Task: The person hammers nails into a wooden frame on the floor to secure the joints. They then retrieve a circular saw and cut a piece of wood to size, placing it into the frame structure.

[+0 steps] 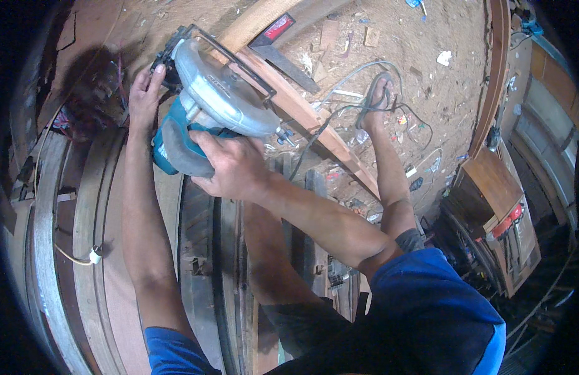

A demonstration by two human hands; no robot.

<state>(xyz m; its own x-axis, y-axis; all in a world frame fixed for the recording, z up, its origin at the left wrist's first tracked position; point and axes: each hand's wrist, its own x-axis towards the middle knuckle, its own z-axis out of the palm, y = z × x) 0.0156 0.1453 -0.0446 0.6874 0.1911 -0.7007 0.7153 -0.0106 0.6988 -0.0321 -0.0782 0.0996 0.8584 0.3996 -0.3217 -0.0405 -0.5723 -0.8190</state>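
Observation:
A circular saw (205, 103) with a teal motor body, a silver blade guard and a dark base plate lies tilted over a reddish wooden board (339, 150). Wrapped round its grey rear handle (172, 145) is my right hand (230, 164). At the saw's far left, my left hand (146, 89) grips the dark edge by the base plate, its thumb on top and its other fingers partly hidden. Part of the blade shows between guard and plate. Beyond the saw, a dark L-shaped piece with a red patch (279, 27) rests against the wood.
A dark cable (327, 125) loops over the dirt floor past my sandalled foot (377, 100). Wood scraps (371, 36) and litter are scattered there. Long planks (93, 250) lie on the left, with a white plug (95, 255) on them. A brown wooden box (492, 181) stands at right.

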